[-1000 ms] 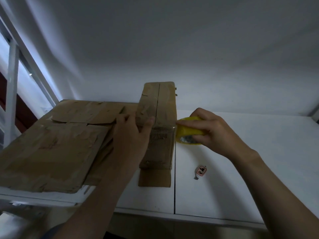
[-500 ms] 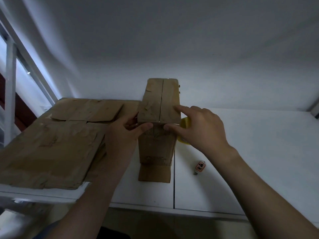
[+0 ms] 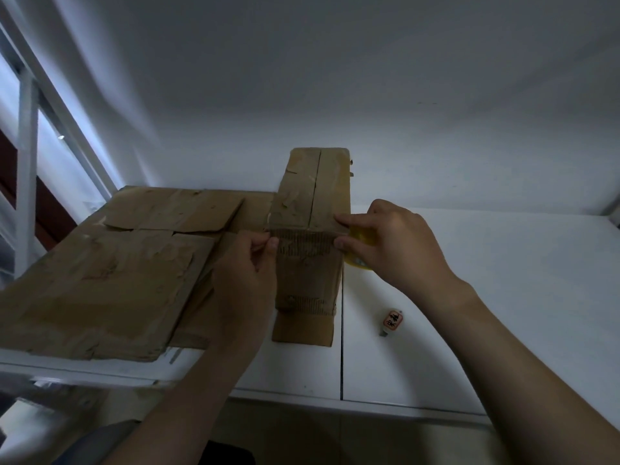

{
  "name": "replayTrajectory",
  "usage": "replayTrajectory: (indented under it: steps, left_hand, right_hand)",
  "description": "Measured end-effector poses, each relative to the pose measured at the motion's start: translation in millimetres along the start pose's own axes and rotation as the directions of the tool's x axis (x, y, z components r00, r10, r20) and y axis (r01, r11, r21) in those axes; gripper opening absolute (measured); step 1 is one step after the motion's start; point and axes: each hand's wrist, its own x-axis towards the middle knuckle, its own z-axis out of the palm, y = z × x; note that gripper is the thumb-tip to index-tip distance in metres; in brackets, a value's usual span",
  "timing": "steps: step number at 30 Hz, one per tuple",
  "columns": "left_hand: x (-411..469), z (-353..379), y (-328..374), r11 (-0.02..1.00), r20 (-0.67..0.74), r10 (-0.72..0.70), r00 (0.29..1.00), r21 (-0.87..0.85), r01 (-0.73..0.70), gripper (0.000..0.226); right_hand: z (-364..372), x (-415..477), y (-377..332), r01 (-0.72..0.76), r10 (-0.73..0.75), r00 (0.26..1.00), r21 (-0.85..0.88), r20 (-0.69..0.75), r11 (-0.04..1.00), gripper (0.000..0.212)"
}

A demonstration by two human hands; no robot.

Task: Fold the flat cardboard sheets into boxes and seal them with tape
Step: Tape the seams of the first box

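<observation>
The left hand (image 3: 245,283) had its fingers curled, thumb and forefinger pinching the near left top corner of the box (image 3: 307,280). The right hand (image 3: 396,243) met the opposite corner: its forefinger lay straight along the top flap, its thumb pressed the near face, so the corner sat pinched between them. The box stood upright between the 2 hands on the white table (image 3: 503,280), its 2 top flaps closed to a seam running away from the fingers. A yellow tape roll (image 3: 360,233) showed just behind the right hand's fingers; whether the palm gripped it could not be told. The flat cardboard sheets (image 3: 100,280) lay just left of the left hand, and a small tag (image 3: 392,322) lay below the right wrist
</observation>
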Motion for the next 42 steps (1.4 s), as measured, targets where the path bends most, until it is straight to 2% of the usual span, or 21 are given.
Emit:
replayTrajectory:
  steps: [2,5,8,9,12,14,16,19,23,27,33,36,42]
  left_hand:
    - [-4.8,3.5,-1.0,0.999,0.026,0.026,0.999,0.037,-0.027,0.017]
    - [-9.3,12.1,4.2,0.984,0.142,0.024,0.990,0.174,-0.049,0.044]
    - [-4.2,20.2,12.7,0.942,0.230,-0.013,0.973,0.329,-0.065,0.068]
    - [-0.2,21.5,13.1,0.936,0.249,-0.036,0.968,0.347,-0.055,0.074]
    - [13.0,22.0,9.2,0.935,0.274,-0.107,0.956,0.356,0.003,0.092]
    - [19.2,22.2,8.8,0.957,0.214,-0.047,0.976,0.291,-0.018,0.092]
    - [25.8,25.5,7.3,0.982,0.185,0.060,0.981,0.164,-0.091,0.082]
    - [35.8,32.9,-2.3,0.962,0.312,0.150,0.938,0.174,-0.212,0.077]
    - [37.4,39.0,-9.1,0.970,0.315,0.139,0.939,0.146,-0.193,0.079]
    - [37.2,39.5,-10.0,0.978,0.307,0.120,0.944,0.125,-0.165,0.083]
    - [37.6,39.0,-9.6,0.984,0.313,0.109,0.943,0.101,-0.147,0.091]
    - [37.6,39.9,-6.1,0.987,0.305,0.087,0.948,0.099,-0.122,0.093]
    - [41.8,42.5,-11.5,0.990,0.278,0.084,0.957,0.087,-0.112,0.084]
  right_hand:
    - [1.6,-1.6,-4.2,0.011,-0.012,0.999,-0.055,-0.032,0.998,0.038]
    - [4.6,-4.8,-14.3,-0.026,0.017,0.997,-0.124,-0.077,0.992,0.039]
    - [4.3,-5.9,-17.5,-0.045,0.046,0.999,-0.137,0.004,0.990,0.051]
    - [3.1,-6.0,-15.0,-0.037,0.041,0.998,-0.084,0.048,0.996,0.056]
    - [-2.6,-7.2,-3.5,-0.041,0.005,0.988,0.232,0.152,0.972,0.067]
    - [-2.8,-10.6,2.0,-0.063,-0.009,0.983,0.383,0.185,0.922,0.067]
    - [-0.1,-14.9,5.1,-0.091,0.017,0.987,0.460,0.162,0.883,0.064]
    - [3.0,-20.2,8.1,-0.103,0.072,0.994,0.499,0.080,0.860,0.054]
    - [4.7,-25.6,8.3,-0.064,0.065,0.998,0.421,0.013,0.905,0.051]
    - [-2.6,-22.0,-1.2,-0.079,0.076,0.997,0.305,0.019,0.949,0.053]
    - [-10.3,-8.0,-13.7,-0.173,0.163,0.975,0.051,0.149,0.984,0.054]
    - [-2.9,-1.1,-14.5,-0.211,0.200,0.963,0.044,0.183,0.977,0.053]
    - [21.0,12.2,-14.3,-0.218,0.207,0.967,0.065,0.148,0.974,0.046]
